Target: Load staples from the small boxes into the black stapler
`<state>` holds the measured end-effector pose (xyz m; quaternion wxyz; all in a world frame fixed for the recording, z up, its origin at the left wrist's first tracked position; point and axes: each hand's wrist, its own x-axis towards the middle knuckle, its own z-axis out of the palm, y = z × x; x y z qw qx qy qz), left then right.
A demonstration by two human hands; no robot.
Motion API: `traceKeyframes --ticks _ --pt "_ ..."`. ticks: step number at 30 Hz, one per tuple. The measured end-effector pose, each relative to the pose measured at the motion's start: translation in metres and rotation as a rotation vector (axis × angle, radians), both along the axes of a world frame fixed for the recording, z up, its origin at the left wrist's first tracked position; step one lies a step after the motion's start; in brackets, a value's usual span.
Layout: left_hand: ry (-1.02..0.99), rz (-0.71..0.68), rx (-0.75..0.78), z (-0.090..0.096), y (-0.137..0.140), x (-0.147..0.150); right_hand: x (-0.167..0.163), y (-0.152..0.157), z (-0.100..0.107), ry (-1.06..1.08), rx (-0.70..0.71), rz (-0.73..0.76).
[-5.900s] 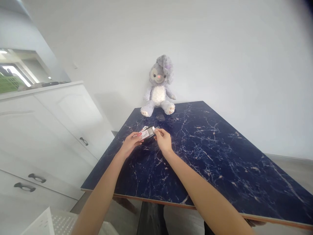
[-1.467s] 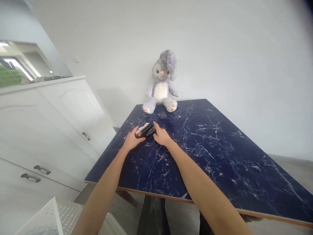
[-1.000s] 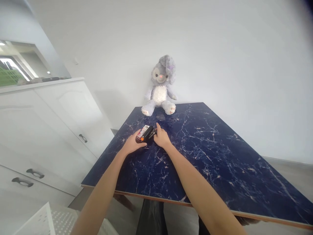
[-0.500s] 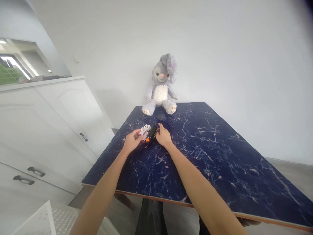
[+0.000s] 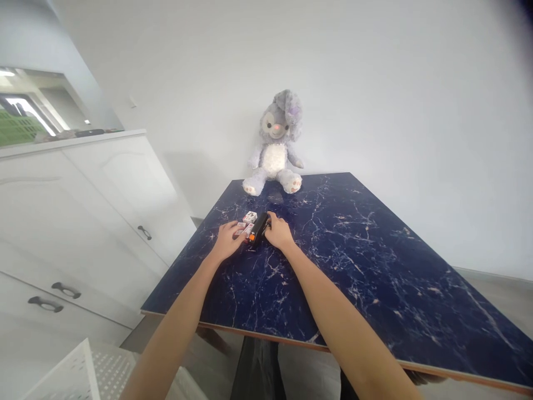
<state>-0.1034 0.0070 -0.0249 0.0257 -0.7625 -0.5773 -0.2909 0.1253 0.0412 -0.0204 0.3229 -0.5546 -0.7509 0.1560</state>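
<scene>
My left hand (image 5: pixel 227 240) has its fingers and thumb around a small red-and-white box (image 5: pixel 247 230), partly hidden by the fingertips. Just behind that box sits a white box (image 5: pixel 250 216) with dark print. A long black object with an orange end (image 5: pixel 259 226) lies against the boxes on their right; its kind is too small to make out. My right hand (image 5: pixel 278 232) is curled against the right side of the black object, with the index finger at its far end. The other right fingers are partly hidden beneath the hand.
All of this rests on a dark blue marble-patterned table (image 5: pixel 341 266). A grey plush toy (image 5: pixel 275 147) sits at the far edge against the wall. White cabinets (image 5: pixel 104 211) stand at the left, and a white perforated basket (image 5: pixel 89 366) is low at the front left.
The red-and-white box has come down flat beside the black object, and my left hand has shifted slightly right with it. My right index finger has drawn in onto the black object.
</scene>
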Motion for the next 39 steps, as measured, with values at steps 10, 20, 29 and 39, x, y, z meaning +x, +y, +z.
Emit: traceKeyframes --ticks 10,20,29,39 --pt "-0.134 -0.034 -0.001 0.01 -0.008 0.012 -0.001 -0.002 0.002 -0.034 0.005 -0.009" --pt "-0.297 0.425 -0.053 0.009 -0.001 -0.012 -0.001 -0.002 0.002 -0.05 -0.001 0.002" --pt "-0.182 0.083 -0.084 0.017 0.032 0.002 0.0 -0.003 0.004 -0.024 -0.001 0.007" --pt "-0.19 -0.204 -0.166 0.014 0.016 0.059 0.019 -0.012 0.002 -0.001 -0.001 0.041"
